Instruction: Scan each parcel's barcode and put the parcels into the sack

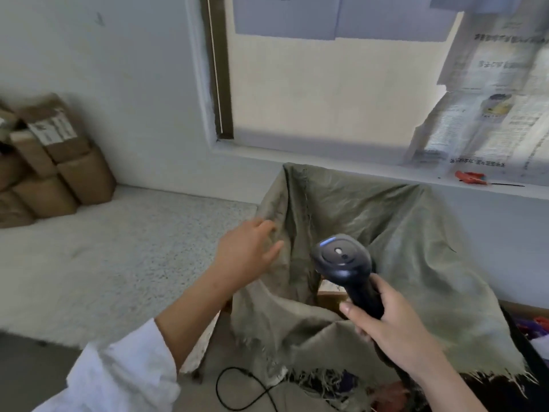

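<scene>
An olive-green cloth sack (395, 233) hangs open over a frame at the centre right, its frayed rim folded outward. A bit of a brown parcel (328, 298) shows inside its mouth. My right hand (392, 331) grips the handle of a black barcode scanner (344, 263), held above the sack's opening, its head lit blue. My left hand (249, 254) hovers with relaxed fingers at the sack's left rim and holds nothing. Several brown parcels (50, 168) with white labels are stacked on the speckled counter (124, 257) at the far left.
A black cable (237, 391) loops on the floor below the sack. A window ledge (386, 171) behind the sack carries a red tool (469, 176). Newspaper (490, 99) covers the window's right side. A box of coloured items (534, 328) sits at the right edge.
</scene>
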Available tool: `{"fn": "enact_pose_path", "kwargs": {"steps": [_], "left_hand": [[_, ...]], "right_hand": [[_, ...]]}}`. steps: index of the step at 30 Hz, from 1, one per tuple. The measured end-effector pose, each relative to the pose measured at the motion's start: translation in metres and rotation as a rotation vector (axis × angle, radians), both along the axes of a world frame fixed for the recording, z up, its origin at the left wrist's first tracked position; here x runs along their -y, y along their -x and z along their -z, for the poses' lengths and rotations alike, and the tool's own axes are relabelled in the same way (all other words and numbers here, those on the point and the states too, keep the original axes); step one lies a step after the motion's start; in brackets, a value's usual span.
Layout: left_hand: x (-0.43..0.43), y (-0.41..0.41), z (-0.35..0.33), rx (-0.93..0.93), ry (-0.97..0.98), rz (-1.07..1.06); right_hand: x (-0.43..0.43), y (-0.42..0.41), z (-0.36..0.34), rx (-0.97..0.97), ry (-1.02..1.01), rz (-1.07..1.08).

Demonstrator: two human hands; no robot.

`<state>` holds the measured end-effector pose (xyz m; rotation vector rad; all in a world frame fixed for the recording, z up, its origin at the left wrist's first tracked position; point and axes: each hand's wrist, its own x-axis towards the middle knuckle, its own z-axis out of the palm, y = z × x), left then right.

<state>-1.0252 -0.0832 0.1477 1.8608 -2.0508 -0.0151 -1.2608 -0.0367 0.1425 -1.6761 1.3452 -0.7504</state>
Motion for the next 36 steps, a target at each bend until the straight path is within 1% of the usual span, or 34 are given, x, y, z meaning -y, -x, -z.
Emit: {"fn": "enact_pose_path", "kwargs": {"steps": [4,11,14,17,22,29,36], "left_hand": [[-0.026,-0.073,0.01,-0.097,-0.015,-0.219],[-0.105,-0.21,0.02,-0.124,-0.035,-0.433],[-0.145,-0.274,0.017,-0.132,-0.046,-0.508],[-0.181,-0.334,0.015,-0.103,-0.05,-0.558],[-0.224,-0.409,0.016,-0.091,-0.089,-0.632],[-0.245,-0.481,0.028,-0.153,-0.065,-0.705],[-0.228,-0.584,0.038,-0.2,-0.03,-0.78]], "right_hand": [[0.004,-0.05,-0.001,0.02,0.003,-0.09],[-0.008,-0.177,0.004,-0.015,-0.017,-0.267],[-0.025,-0.244,0.004,0.005,-0.01,-0.317],[-0.039,-0.305,0.006,0.013,-0.024,-0.368],[-0.058,-0.389,0.011,0.021,-0.055,-0.419],[-0.052,-0.484,0.007,0.024,-0.073,-0.491],[-0.01,-0.602,0.004,0.008,-0.031,-0.581]]}}
